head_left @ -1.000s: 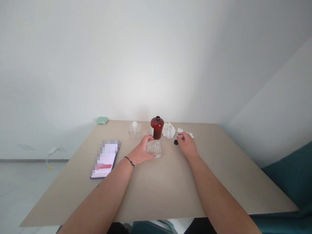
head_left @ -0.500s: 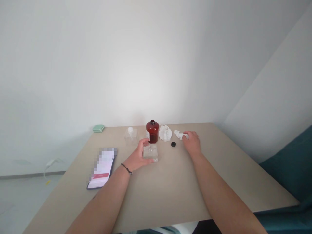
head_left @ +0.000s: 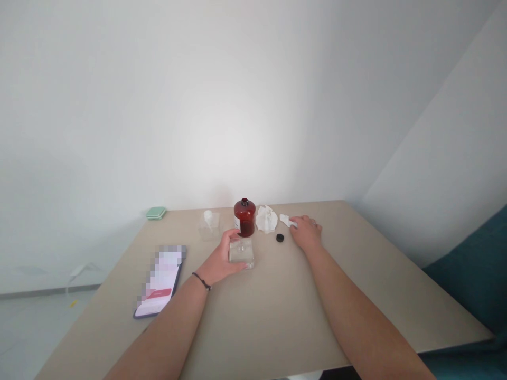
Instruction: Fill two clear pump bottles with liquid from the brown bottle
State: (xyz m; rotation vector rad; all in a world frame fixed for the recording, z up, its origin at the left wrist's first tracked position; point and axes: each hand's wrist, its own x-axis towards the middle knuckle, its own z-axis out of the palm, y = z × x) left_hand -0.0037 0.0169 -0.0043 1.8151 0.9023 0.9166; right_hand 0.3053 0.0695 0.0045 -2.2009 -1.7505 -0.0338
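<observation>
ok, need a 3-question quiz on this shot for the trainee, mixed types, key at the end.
1. What does the left hand hold?
2. True or false: the phone lies to the right of the red-brown bottle.
3. Which of these is nearest the right hand?
a) green case
b) scrap of white paper
c) phone

Key:
1. A clear square container.
2. False; it lies to the left.
3. b

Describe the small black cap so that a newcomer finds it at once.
On the beige table, find the red bottle near the back edge. Right of it, nearer the viewer and left of the right hand, lies the cap. Unlike its neighbours, it is round and black.
</observation>
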